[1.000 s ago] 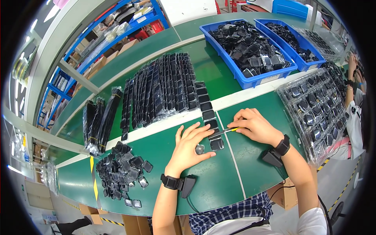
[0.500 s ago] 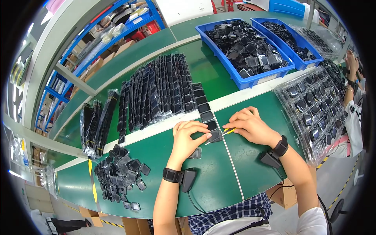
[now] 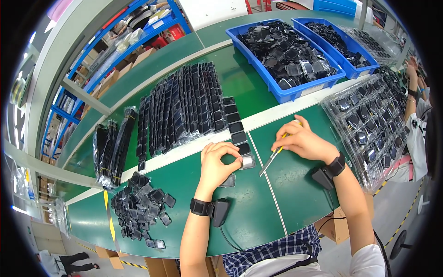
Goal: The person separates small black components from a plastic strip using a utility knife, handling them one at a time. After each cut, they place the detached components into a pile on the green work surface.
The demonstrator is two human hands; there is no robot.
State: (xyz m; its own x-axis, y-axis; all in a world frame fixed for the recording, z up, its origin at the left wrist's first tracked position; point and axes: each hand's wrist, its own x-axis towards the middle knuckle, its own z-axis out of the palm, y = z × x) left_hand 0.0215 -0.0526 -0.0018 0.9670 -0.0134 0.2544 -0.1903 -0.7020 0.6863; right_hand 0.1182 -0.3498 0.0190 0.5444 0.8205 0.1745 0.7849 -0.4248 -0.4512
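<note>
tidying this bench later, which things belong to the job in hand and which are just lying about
Apparently in use:
strip of black squares, its end at the left hand
yellow-handled cutter, in the right hand
probably stacked strips, loose pile of squares

Apparently lying about:
clear plastic tray
cardboard box
banded black bundles

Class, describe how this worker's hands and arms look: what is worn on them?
The left hand and right hand are gloveless. A black left wristband carries a black boxy device with a thin dark cable; a matching right wristband carries another boxy device. A short white sleeve shows on the right arm.
</note>
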